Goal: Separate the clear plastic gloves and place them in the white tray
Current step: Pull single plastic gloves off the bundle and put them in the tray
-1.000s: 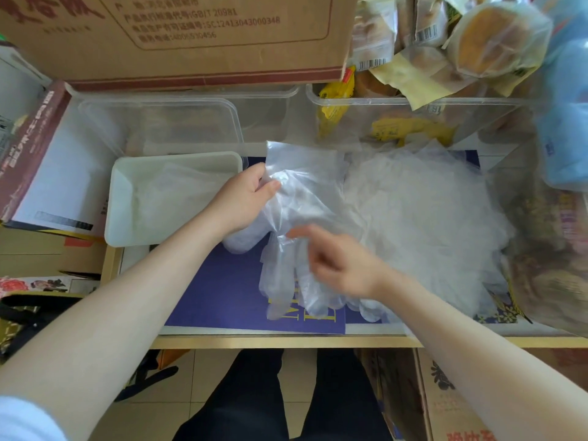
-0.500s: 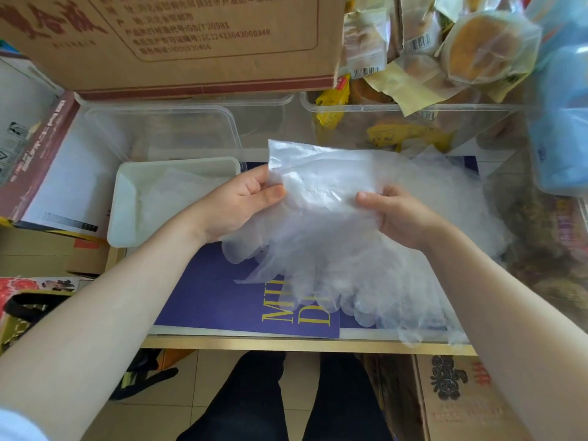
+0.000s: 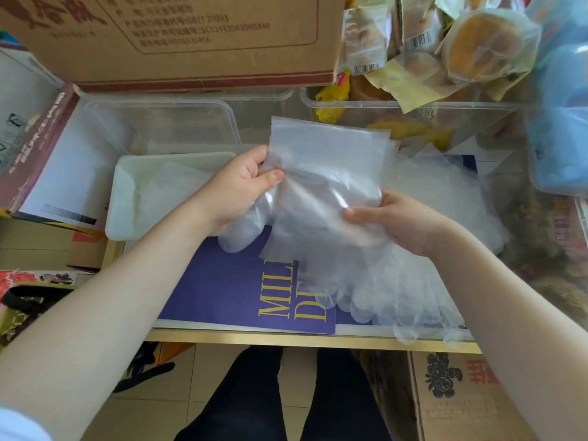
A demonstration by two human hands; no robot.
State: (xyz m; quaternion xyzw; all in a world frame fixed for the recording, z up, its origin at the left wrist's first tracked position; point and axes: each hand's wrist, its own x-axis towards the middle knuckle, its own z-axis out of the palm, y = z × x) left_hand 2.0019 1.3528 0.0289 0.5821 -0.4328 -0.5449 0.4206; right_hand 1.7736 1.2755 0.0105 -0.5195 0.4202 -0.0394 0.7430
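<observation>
A bunch of clear plastic gloves [image 3: 324, 173] is held up above the table, cuffs up and fingers hanging down. My left hand [image 3: 241, 189] pinches its left edge between thumb and fingers. My right hand [image 3: 391, 221] grips its right edge lower down. More clear gloves [image 3: 445, 198] lie in a loose pile on the table behind and right of my hands. The white tray [image 3: 127, 198] sits to the left, just beyond my left hand, with a clear glove [image 3: 178, 186] lying flat in it.
A purple booklet [image 3: 222, 281] covers the table front. Clear plastic tubs [image 3: 159, 122] stand behind the tray, under a cardboard box [image 3: 178, 39]. Another tub [image 3: 413, 106] at back right holds wrapped pastries. A blue pack [image 3: 560, 128] is at the right edge.
My right hand moved from the lower part of the gloves up to their right edge. Both hands lifted the bunch off the table and spread it.
</observation>
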